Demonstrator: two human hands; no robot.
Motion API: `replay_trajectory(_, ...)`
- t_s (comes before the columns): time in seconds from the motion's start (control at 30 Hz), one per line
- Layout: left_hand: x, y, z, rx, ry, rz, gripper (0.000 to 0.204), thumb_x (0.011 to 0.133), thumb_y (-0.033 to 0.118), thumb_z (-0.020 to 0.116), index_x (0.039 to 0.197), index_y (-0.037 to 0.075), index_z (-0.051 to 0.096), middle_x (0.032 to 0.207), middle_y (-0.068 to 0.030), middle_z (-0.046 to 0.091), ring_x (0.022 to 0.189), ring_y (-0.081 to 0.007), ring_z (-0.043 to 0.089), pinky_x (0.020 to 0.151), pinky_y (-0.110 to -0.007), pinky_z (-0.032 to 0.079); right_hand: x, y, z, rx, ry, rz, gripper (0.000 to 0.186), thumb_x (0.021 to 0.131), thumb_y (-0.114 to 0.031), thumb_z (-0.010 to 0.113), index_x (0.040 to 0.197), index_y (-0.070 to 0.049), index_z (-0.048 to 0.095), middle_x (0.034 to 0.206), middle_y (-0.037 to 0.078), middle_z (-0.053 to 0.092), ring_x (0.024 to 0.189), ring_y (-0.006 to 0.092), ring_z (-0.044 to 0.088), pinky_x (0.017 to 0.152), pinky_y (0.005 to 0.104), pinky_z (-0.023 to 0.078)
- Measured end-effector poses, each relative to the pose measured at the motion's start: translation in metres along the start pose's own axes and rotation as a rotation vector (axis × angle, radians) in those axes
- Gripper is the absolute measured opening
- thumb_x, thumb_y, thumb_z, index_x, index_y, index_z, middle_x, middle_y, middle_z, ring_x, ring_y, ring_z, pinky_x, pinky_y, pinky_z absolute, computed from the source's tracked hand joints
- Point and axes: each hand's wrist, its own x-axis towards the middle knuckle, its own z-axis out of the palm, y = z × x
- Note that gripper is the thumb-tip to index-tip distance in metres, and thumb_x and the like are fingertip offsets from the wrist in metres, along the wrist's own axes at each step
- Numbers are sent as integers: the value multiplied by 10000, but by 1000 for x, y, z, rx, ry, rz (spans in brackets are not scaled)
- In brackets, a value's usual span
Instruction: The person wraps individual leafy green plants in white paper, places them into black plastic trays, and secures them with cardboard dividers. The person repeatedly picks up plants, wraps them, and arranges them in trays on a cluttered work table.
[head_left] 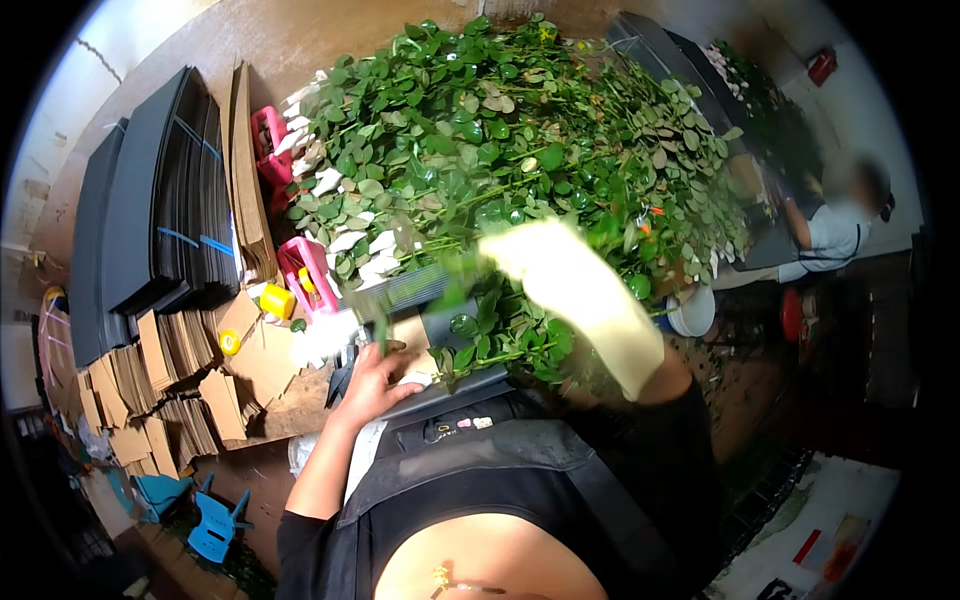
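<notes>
My left hand rests at the table's near edge, thumb spread from the fingers, beside a piece of brown cardboard and a dark ribbed sheet. It does not visibly grip anything. My right hand, in a long pale yellow glove, reaches over the greenery; motion smears its fingers, so whether it holds anything is unclear. Beyond both hands spreads a large heap of leafy green stems, with white-tipped ends along its left side. More leafy stems lie close in front of me, between my hands.
Tall stacks of dark cardboard and smaller brown pieces stand at left. Pink containers and yellow tape rolls are beside the heap. A white bucket stands at right. Another person works at far right. A blue chair stands below left.
</notes>
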Motion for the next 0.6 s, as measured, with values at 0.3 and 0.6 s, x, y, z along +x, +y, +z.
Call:
replay_trajectory(0.3,1,1,6,-333,-39,-106,666,759,176,917,1374,170,660,1205,-50,573,1033,-155,624,853,-296,576,-58,86,105,242,-530,733,135,904,-137,703,915,-4,722,849,125,727,739,245,685,638,363,532)
replay_trajectory(0.6,16,14,-6,-337,-113,-131,375,885,171,802,1238,86,709,1223,-76,565,1046,-223,638,918,-322,564,99,163,92,-847,484,-204,274,962,-203,546,1105,-123,766,1092,114,762,1014,294,732,980,414,520)
